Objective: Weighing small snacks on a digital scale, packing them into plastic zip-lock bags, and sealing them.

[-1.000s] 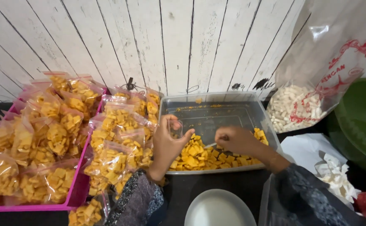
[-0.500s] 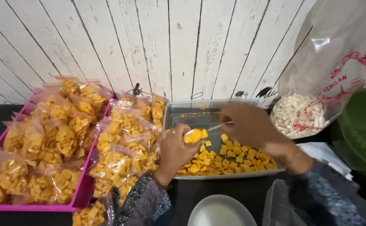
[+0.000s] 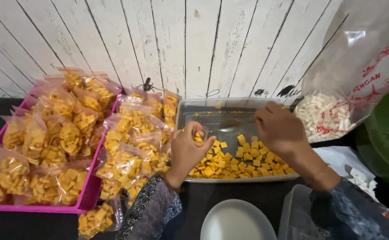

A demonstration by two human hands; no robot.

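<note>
Below, my left hand (image 3: 189, 150) curls around a small clear bag (image 3: 197, 134) of orange crackers, gripped at the near-left corner of the metal tray (image 3: 203, 111). My right hand (image 3: 280, 129) closes on the handle of a spoon (image 3: 232, 125), its bowl just beside the bag's mouth. The spoon lies nearly level, long axis running left to right, bowl end pointing left toward the bag. Loose orange crackers (image 3: 243, 161) cover the tray's near half. Crowding the left side, filled bags (image 3: 132, 142) lean against the tray's edge, spilling from a pink basket (image 3: 87, 195). To the right sits a large plastic bag of white pieces (image 3: 323, 118), beside a green bowl (image 3: 388, 133); a white lid (image 3: 236, 220) lies nearest me.
</note>
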